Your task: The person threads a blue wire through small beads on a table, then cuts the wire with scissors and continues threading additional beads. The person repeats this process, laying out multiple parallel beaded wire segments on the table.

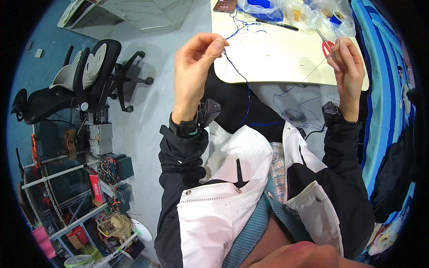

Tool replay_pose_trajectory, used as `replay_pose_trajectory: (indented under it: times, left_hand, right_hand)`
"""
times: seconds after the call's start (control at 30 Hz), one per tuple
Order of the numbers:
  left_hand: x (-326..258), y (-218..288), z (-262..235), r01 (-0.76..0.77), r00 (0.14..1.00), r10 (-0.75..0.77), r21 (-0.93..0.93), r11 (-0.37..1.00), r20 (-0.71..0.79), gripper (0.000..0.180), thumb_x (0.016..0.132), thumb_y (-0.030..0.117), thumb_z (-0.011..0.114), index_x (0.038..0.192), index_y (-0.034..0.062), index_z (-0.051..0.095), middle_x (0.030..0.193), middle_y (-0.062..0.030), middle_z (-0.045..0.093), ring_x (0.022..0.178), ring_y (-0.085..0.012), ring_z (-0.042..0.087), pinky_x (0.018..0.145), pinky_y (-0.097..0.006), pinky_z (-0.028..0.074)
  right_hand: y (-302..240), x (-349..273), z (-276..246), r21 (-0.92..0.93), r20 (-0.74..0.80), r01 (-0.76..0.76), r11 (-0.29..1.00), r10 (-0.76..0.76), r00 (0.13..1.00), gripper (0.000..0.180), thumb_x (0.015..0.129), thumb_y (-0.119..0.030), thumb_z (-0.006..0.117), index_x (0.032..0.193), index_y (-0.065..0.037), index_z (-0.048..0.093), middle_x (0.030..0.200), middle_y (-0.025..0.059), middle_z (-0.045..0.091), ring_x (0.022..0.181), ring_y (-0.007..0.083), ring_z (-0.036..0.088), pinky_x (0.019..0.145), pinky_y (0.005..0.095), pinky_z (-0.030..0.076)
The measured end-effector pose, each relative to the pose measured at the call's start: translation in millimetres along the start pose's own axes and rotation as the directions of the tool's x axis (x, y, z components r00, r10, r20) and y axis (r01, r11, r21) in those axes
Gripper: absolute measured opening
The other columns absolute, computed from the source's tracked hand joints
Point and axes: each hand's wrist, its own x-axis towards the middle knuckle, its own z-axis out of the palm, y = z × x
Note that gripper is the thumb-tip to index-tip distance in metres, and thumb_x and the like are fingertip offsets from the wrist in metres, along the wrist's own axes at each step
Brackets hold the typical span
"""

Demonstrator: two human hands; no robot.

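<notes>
Over the near part of a cream table (263,67), my left hand (194,60) is closed in a pinch on a thin blue braided cord (246,79). One end of the cord hangs down to my lap, and more of it trails onto the table in loose blue strands (243,24). My right hand (347,60), at the table's right side, pinches a fine dark thread (315,69) that slants down to the left. A loose tangle of thread (299,118) hangs below the table edge. Red-handled scissors (327,47) lie just left of my right hand.
Along the table's far side are a phone (225,5), a black pen (277,24), a clear bag of small yellowish beads (299,15) and a blue spool (336,18). Striped blue bedding (377,89) borders the right. An office chair (85,80) and cluttered rack (67,178) stand left.
</notes>
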Motion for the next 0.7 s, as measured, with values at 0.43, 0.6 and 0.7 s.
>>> replay_pose_trajectory:
  times: [0.43, 0.6, 0.7]
  left_hand:
    - [29, 26, 18, -0.131, 0.983, 0.115, 0.103, 0.986, 0.147, 0.018, 0.088, 0.016, 0.066, 0.093, -0.0010, 0.066, 0.080, -0.0016, 0.066, 0.076, -0.0054, 0.058, 0.068, -0.019, 0.046]
    - [30, 30, 15, 0.022, 0.992, -0.021, -0.013, 1.000, 0.126, 0.009, 0.090, 0.008, 0.061, 0.094, -0.0005, 0.063, 0.084, 0.0003, 0.062, 0.079, -0.0049, 0.055, 0.073, -0.020, 0.043]
    - [37, 26, 8, -0.063, 0.988, 0.062, 0.002, 0.998, 0.144, 0.009, 0.091, 0.009, 0.061, 0.094, 0.0003, 0.062, 0.087, 0.0009, 0.062, 0.084, -0.0051, 0.055, 0.077, -0.020, 0.043]
  right_hand:
    - [47, -26, 76, 0.187, 0.188, -0.560, 0.807, 0.531, 0.827, 0.019, 0.089, -0.013, 0.063, 0.105, -0.005, 0.056, 0.065, -0.0083, 0.044, 0.052, -0.0007, 0.030, 0.045, 0.0161, 0.023]
    - [64, -37, 101, 0.050, 0.251, -0.679, 0.733, 0.648, 0.719, 0.028, 0.088, -0.012, 0.063, 0.113, -0.002, 0.058, 0.064, -0.0077, 0.045, 0.053, 0.0005, 0.034, 0.047, 0.0160, 0.024]
    - [71, -39, 118, -0.137, 0.322, -0.660, 0.739, 0.663, 0.676, 0.021, 0.089, -0.012, 0.061, 0.106, -0.001, 0.062, 0.061, -0.0079, 0.043, 0.050, 0.0011, 0.032, 0.045, 0.0183, 0.022]
